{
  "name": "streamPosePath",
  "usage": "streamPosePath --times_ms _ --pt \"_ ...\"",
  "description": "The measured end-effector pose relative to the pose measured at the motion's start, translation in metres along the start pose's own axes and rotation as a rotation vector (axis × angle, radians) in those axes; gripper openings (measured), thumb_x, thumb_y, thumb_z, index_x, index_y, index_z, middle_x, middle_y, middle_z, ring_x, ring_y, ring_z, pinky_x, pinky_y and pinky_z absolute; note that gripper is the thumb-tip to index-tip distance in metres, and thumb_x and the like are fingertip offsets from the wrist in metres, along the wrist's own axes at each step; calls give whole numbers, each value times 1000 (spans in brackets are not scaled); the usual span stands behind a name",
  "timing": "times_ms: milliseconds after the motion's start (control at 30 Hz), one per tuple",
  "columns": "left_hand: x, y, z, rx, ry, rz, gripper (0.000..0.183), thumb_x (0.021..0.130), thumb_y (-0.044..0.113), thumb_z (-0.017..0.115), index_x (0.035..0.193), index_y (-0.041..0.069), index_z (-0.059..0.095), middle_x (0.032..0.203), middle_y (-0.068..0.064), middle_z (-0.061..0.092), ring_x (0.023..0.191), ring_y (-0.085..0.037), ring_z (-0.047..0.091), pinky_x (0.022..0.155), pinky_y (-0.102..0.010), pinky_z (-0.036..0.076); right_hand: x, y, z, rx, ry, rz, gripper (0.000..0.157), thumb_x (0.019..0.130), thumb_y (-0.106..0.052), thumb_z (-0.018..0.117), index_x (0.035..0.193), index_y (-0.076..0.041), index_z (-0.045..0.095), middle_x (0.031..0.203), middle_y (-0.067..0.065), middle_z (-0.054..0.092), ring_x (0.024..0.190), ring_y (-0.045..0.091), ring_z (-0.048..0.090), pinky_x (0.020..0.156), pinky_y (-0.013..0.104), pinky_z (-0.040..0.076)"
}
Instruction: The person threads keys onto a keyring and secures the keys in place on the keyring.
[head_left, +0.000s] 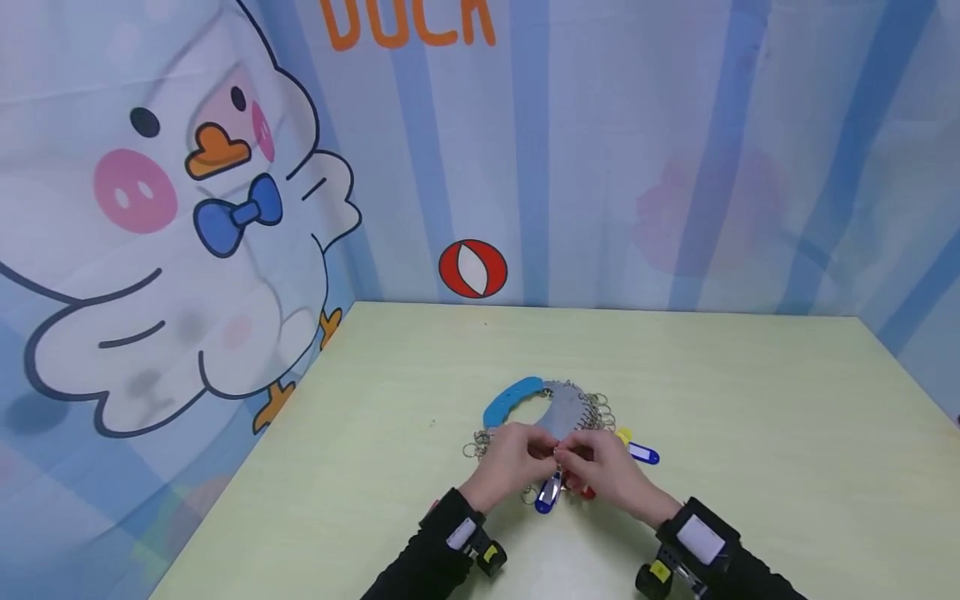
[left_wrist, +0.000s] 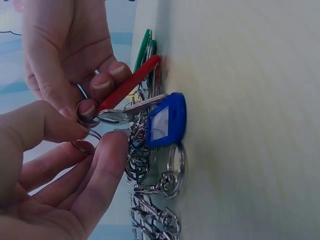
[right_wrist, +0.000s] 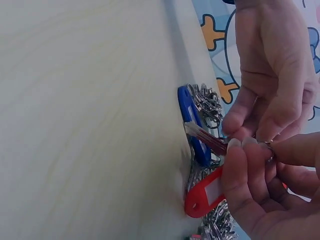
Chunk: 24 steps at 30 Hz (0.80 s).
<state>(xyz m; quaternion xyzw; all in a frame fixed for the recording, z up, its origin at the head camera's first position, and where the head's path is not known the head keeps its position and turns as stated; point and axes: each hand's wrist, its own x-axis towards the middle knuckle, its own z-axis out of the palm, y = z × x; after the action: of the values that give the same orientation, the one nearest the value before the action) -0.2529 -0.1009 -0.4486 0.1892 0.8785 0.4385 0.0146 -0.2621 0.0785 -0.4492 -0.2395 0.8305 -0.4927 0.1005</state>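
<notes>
Close together over the table, my left hand (head_left: 513, 462) and my right hand (head_left: 611, 471) work on small metal rings. The left thumb and fingers pinch a split ring (left_wrist: 85, 147). In my right fingers is a ring with a red key tag (left_wrist: 131, 84), and a silver key (right_wrist: 200, 134) sticks out beside it. A blue key tag (head_left: 548, 493) hangs just below both hands. Behind them lies a ring-shaped holder with a blue band (head_left: 513, 400) and a grey part (head_left: 564, 407), fringed with metal clasps and rings (head_left: 600, 408). The fingertips partly hide how the rings join.
Right of the hands lie another blue tag (head_left: 643, 452) and a yellow tag (head_left: 624, 435). Green tags (left_wrist: 145, 50) show beyond the red one in the left wrist view. The pale table (head_left: 750, 400) meets a printed duck curtain (head_left: 600, 167) at the back and left.
</notes>
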Motion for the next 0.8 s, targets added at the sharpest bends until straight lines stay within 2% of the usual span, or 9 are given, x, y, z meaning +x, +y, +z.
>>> streamPosePath --times_ms 67,233,267,333,433,567,667,800 --pt "1 -1 0 -17 10 -5 18 81 4 66 98 6 75 88 -6 75 71 -1 63 63 -15 51 0 0 -3 52 -21 31 17 95 -16 59 97 -1 68 79 11 67 62 13 60 52 27 50" --pt "2 -2 0 -38 27 -13 19 79 3 68 97 6 75 86 -5 75 70 0 62 63 -15 51 -1 3 -14 334 -99 127 27 96 -15 58 112 7 59 96 16 66 78 15 66 71 28 57" --pt "3 -2 -1 -30 27 -3 20 79 3 68 97 5 75 85 -4 74 69 1 62 63 -15 51 -1 4 -16 371 -101 132 28 96 -13 58 114 8 57 98 16 66 81 16 66 74 28 57" --pt "2 -1 0 -16 14 7 20 79 2 68 96 6 75 83 -4 74 67 1 60 61 -15 50 -2 4 -18 378 -89 115 26 94 -8 58 114 10 56 100 18 65 82 16 68 76 29 58" --pt "1 -1 1 21 0 25 20 79 2 68 97 6 75 81 -3 74 65 3 59 59 -14 49 -1 3 -15 299 -44 63 20 93 0 57 110 10 57 96 21 67 79 20 70 74 31 58" --pt "0 1 1 33 -2 17 18 81 6 70 98 7 75 82 -2 74 65 3 59 59 -14 49 1 -1 -7 112 33 -12 13 89 4 60 103 5 61 88 17 68 74 21 70 68 32 58" --pt "0 1 1 22 1 15 17 81 6 71 97 7 75 82 -2 74 65 2 59 60 -14 50 1 -3 -3 -44 89 -77 12 87 3 64 98 -1 62 85 10 68 73 15 68 65 27 57" --pt "1 2 1 12 5 26 15 80 4 70 93 7 76 79 -1 73 64 2 59 59 -14 50 0 -2 1 -183 125 -203 16 84 3 67 95 -6 61 83 5 70 72 8 67 65 19 54"
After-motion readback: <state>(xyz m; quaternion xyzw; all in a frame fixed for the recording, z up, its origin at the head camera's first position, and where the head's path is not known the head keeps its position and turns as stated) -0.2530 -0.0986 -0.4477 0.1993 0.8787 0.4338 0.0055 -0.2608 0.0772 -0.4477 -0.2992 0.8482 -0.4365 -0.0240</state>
